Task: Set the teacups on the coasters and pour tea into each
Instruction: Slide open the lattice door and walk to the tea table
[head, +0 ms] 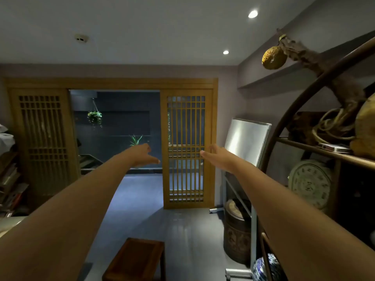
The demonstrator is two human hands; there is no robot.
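At the far left edge a stack of books and papers [9,179] leans against the wall, and beside it stands a wooden lattice door panel [41,138] in a broad timber frame. Right of that panel the doorway opens onto a dark space where a hanging plant [95,117] dangles and a small leafy plant [136,140] stands lower down. Both bare arms stretch straight forward at chest height. The left hand [144,156] is held out in front of the doorway, fingers spread loosely and thumb pointing right, gripping nothing. The right hand [216,157] is out in front of the second lattice panel [185,151], palm facing inward, fingers extended and empty; the two hands are apart with a clear gap between them. Near the bottom centre a dark wooden stool [138,258] sits on the grey floor. Farther right a white board [247,138] leans on a metal stand, a carved wooden drum [236,234] sits below it, and a curved wooden shelf [324,153] at the right holds gourds and a round disc. No teacups, coasters or teapot appear anywhere in view.
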